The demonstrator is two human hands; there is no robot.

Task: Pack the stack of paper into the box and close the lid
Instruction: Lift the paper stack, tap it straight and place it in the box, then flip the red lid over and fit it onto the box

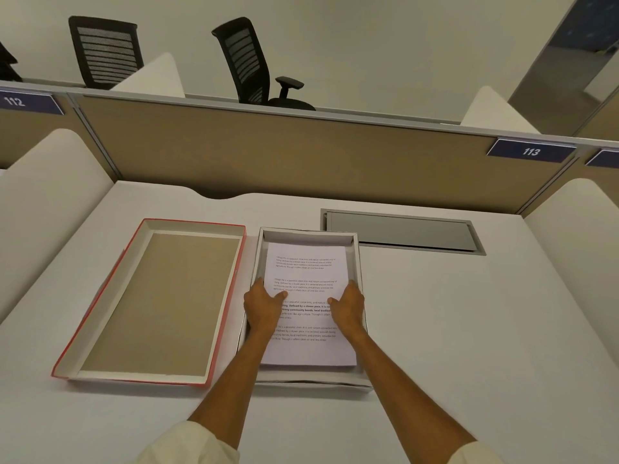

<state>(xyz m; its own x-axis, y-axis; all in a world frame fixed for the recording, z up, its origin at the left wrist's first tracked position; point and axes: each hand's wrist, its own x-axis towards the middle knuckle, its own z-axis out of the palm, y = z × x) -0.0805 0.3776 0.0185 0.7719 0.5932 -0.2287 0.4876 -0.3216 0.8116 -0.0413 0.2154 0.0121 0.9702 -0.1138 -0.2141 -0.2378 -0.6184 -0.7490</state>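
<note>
A stack of printed white paper (306, 272) lies inside the open white box (357, 259) in the middle of the desk. My left hand (263, 304) grips the stack's left edge, thumb on top of the sheet. My right hand (348, 304) grips the right edge the same way. The fingers of both hands are hidden between the paper and the box walls. The lid (157, 303), red outside with a brown inside, lies upside down on the desk, just left of the box.
A grey cable hatch (402, 231) is set into the white desk behind and right of the box. A tan partition (268, 152) closes the back, white dividers stand at both sides. Two black office chairs (248, 61) stand beyond the partition.
</note>
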